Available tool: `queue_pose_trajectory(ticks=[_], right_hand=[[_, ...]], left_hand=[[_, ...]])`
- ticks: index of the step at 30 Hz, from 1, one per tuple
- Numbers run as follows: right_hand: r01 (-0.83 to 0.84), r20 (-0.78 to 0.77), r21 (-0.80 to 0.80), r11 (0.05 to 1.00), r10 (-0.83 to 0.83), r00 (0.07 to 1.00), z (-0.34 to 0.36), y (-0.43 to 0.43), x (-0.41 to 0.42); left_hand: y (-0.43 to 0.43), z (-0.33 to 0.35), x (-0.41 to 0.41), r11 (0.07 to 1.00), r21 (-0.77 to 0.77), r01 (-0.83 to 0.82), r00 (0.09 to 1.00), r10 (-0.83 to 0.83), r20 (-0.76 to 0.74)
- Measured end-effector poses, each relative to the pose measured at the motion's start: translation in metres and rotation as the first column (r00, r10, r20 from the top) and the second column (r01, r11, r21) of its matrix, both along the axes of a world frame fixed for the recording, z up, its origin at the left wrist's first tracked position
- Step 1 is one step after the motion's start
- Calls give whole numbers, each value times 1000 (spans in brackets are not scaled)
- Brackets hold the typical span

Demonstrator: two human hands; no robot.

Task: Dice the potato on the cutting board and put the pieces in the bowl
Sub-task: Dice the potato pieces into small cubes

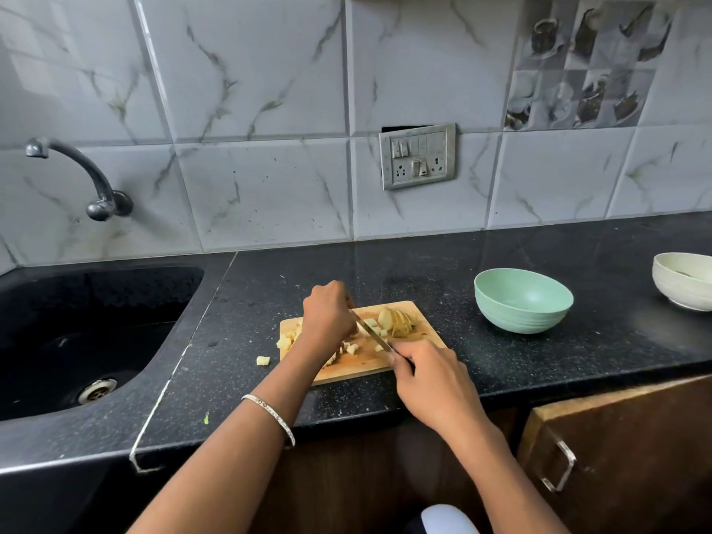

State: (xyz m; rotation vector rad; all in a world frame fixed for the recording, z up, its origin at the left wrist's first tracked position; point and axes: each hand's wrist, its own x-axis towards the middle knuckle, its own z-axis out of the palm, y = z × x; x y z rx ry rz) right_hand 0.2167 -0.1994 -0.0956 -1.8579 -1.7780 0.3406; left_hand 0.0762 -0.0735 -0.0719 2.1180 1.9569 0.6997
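Head view: mid-dice. My right hand [424, 366] is wrapped round the knife [370, 330] handle. The blade angles up-left across the cutting board [362, 371], tip at my left hand [327, 317]. Left fingers curl down onto the board just beside the blade. Their tips are hidden under the knuckles, so I can't tell what they pin. Sliced potato [397, 321] sits uncut at the board's far right corner. Diced pieces [351, 348] are scattered mid-board and at the left edge. One stray cube [263, 360] is off the board on the counter [501, 364]. Green bowl [522, 300] stands right of the board, apart, and looks empty. My read for this step: knuckles forward of fingertips as blade guide, tip down, short rocking cuts, even spacing. Work away from the left edge or more cubes go over. Pick up the stray one at transfer.
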Motion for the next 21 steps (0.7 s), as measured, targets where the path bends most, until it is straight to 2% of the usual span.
queue_pose_trajectory(ticks=[4,9,18,21], right_hand=[[20,-51,3,1000,-19,999,-3,-3,19],[45,-108,-22,999,-47,993,-16,0,29],[15,-169,49,999,-7,986,-33,9,31],[9,-180,75,997,4,984,-37,11,31]], left_hand=[[-4,0,-2,996,44,75,996,-76,34],[-14,-10,6,964,-53,261,965,-261,12],[-21,-23,9,966,-25,256,967,-256,9],[-23,-24,7,972,29,233,972,-234,27]])
